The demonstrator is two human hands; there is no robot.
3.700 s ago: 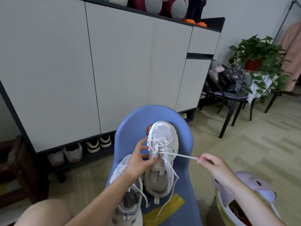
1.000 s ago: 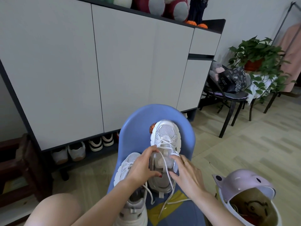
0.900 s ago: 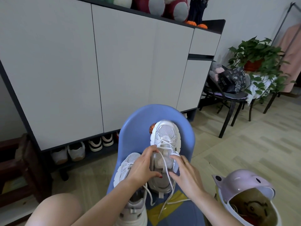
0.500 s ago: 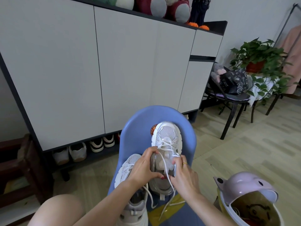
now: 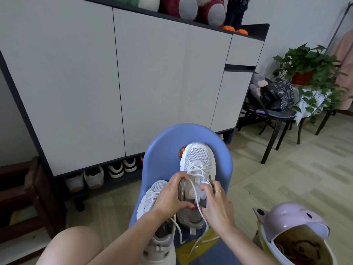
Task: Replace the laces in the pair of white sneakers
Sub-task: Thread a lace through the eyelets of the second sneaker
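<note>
Two white sneakers lie on a blue chair (image 5: 164, 155). The right sneaker (image 5: 197, 161) points away from me, partly laced with a white lace (image 5: 196, 199) whose loose ends trail down over its heel. My left hand (image 5: 172, 196) grips this sneaker's left side by the eyelets, thumb curled under. My right hand (image 5: 215, 203) pinches the lace at the shoe's right eyelets, fingers curled. The left sneaker (image 5: 152, 196) lies beside it, nearer to me, laced, half hidden under my left arm.
A yellow packet (image 5: 198, 245) lies on the chair seat below the shoes. A pink helmet (image 5: 290, 224) sits at the lower right. A white cabinet (image 5: 133, 83) stands behind, with shoes (image 5: 103, 175) under it. A black chair (image 5: 275, 115) with bags and a plant (image 5: 309, 62) are at right.
3.7 s ago my right hand pulled the lace out to the right; it has since come back to the shoe's right eyelets. My left hand has stayed on the sneaker.
</note>
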